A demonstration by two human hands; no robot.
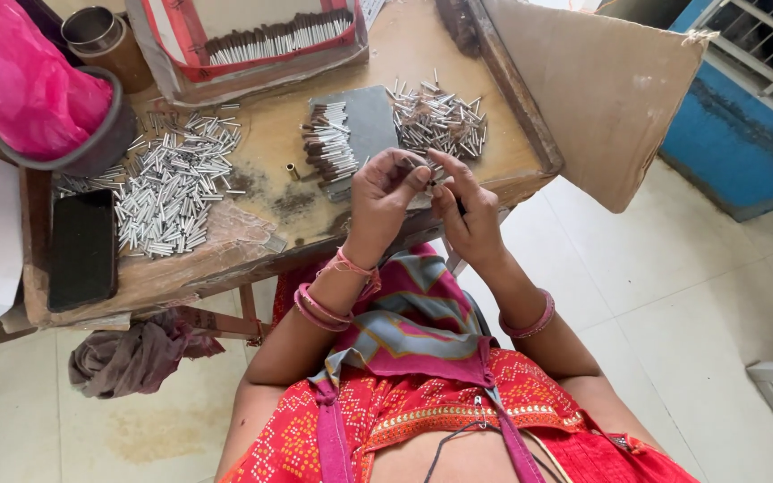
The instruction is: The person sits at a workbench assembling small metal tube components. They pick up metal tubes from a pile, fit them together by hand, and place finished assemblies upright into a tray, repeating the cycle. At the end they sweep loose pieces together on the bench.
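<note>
My left hand is raised over the front edge of a worn wooden table, fingers pinched on a small dark-tipped stick. My right hand faces it, its fingertips meeting the left hand's at a small metal tube. Just behind the hands lies a grey slab with a stack of dark-tipped sticks on it. A heap of short silver tubes lies to the right of the slab.
A larger pile of silver tubes covers the table's left part, beside a black phone. A box of sticks, a pink bag in a bowl and a tin stand behind. Cardboard leans at right; a cloth hangs below.
</note>
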